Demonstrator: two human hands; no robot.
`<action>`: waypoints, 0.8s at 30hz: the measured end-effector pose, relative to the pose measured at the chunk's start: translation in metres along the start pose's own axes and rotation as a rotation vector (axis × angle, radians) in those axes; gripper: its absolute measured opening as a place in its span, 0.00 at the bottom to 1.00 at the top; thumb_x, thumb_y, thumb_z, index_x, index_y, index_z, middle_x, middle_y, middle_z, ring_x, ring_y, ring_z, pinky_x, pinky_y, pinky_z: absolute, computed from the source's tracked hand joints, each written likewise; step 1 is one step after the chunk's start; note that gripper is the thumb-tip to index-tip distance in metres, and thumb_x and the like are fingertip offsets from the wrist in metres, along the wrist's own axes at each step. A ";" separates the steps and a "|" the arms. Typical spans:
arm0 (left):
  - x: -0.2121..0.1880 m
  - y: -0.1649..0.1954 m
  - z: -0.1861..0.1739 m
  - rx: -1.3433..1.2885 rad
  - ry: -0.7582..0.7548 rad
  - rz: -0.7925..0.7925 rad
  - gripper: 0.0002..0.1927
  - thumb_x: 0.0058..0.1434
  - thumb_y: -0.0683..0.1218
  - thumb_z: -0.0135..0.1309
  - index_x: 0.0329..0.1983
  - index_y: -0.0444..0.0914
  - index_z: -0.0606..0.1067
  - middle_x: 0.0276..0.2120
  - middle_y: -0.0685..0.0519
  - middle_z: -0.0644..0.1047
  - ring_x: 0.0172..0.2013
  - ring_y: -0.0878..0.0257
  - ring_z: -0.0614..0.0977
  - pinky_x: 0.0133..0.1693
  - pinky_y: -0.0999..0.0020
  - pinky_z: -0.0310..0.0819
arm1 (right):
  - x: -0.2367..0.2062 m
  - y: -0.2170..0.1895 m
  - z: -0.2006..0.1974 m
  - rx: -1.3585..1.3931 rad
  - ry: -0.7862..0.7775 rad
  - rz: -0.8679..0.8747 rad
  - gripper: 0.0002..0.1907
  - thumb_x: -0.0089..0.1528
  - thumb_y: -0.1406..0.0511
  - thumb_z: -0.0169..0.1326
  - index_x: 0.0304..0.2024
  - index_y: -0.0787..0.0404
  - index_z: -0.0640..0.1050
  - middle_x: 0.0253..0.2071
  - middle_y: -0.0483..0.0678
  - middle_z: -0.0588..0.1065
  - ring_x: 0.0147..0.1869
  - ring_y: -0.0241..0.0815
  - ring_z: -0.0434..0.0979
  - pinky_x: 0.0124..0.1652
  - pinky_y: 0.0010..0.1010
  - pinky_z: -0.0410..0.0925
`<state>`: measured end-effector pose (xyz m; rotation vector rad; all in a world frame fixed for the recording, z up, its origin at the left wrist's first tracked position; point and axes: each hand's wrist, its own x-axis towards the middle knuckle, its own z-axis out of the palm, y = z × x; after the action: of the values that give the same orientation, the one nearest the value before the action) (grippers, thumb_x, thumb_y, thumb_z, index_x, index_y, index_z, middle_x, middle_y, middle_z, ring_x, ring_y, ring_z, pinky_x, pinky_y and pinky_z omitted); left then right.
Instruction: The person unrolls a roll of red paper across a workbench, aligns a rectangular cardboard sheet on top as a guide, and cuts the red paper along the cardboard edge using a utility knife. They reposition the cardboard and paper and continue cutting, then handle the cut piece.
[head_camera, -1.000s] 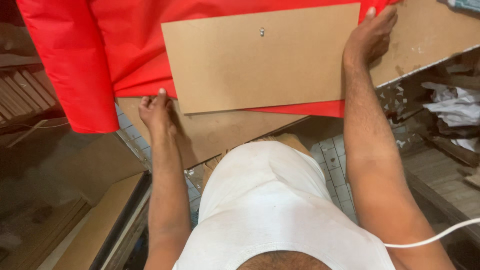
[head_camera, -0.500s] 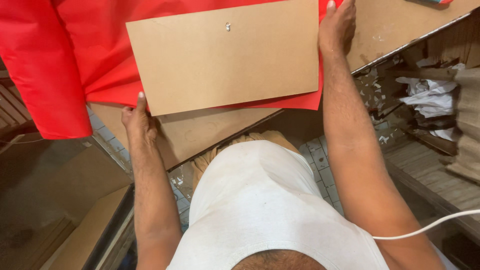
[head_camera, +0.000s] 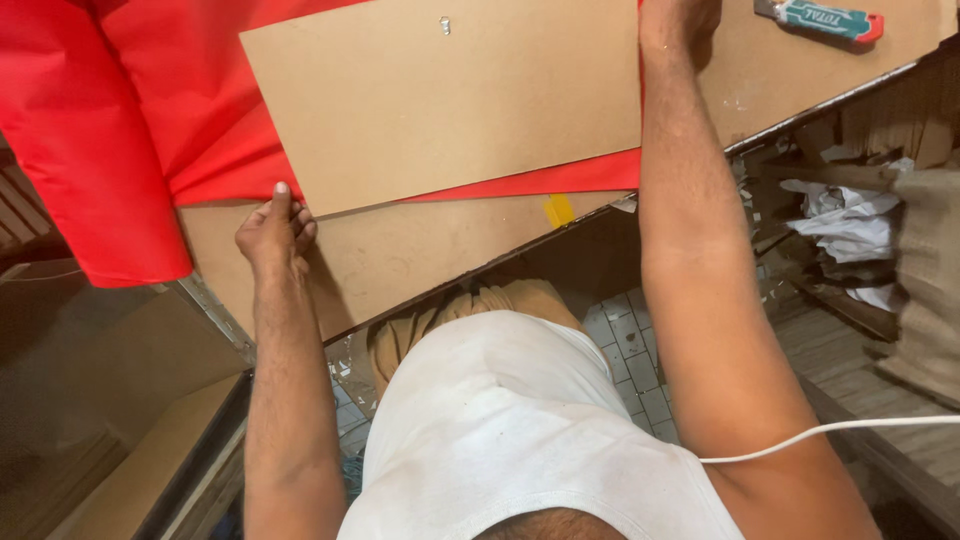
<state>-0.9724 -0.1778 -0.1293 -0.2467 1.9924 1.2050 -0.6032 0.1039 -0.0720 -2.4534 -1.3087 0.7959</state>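
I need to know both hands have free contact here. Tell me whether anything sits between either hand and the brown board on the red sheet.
Nothing visible does. The left hand touches the brown board at its near left corner, and the right hand rests at its right edge. The red sheet lies under the board, not between.

No packages, signs or screens show. The one label is a white printed strip on the teal-and-red utility knife (head_camera: 828, 20), lying just beyond the right hand (head_camera: 680, 25).

Counts on the bench

One board (head_camera: 440, 100), one red sheet (head_camera: 130, 110), one knife (head_camera: 825, 20) and two hands are showing.
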 end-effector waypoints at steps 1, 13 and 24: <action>-0.001 0.002 0.006 -0.003 -0.002 0.008 0.14 0.65 0.49 0.63 0.30 0.37 0.74 0.26 0.53 0.79 0.22 0.66 0.80 0.24 0.72 0.78 | -0.001 -0.001 0.001 0.009 -0.008 -0.016 0.20 0.66 0.59 0.55 0.56 0.62 0.70 0.46 0.50 0.78 0.49 0.50 0.79 0.45 0.48 0.72; -0.007 0.002 0.005 -0.335 -0.039 0.016 0.05 0.66 0.44 0.51 0.40 0.40 0.67 0.35 0.51 0.78 0.31 0.60 0.82 0.30 0.63 0.82 | -0.015 0.056 0.002 0.180 0.026 -0.569 0.28 0.64 0.69 0.63 0.62 0.65 0.66 0.41 0.50 0.79 0.45 0.41 0.81 0.49 0.40 0.73; -0.017 -0.037 -0.018 -0.208 0.028 0.169 0.11 0.62 0.41 0.64 0.38 0.35 0.71 0.36 0.48 0.78 0.34 0.61 0.82 0.36 0.65 0.87 | -0.058 0.055 -0.005 0.126 0.126 -0.309 0.15 0.67 0.68 0.57 0.54 0.54 0.70 0.38 0.41 0.79 0.44 0.37 0.81 0.39 0.37 0.74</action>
<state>-0.9512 -0.2162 -0.1374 -0.2021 1.9428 1.5277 -0.5882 0.0249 -0.0724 -2.0981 -1.4910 0.6138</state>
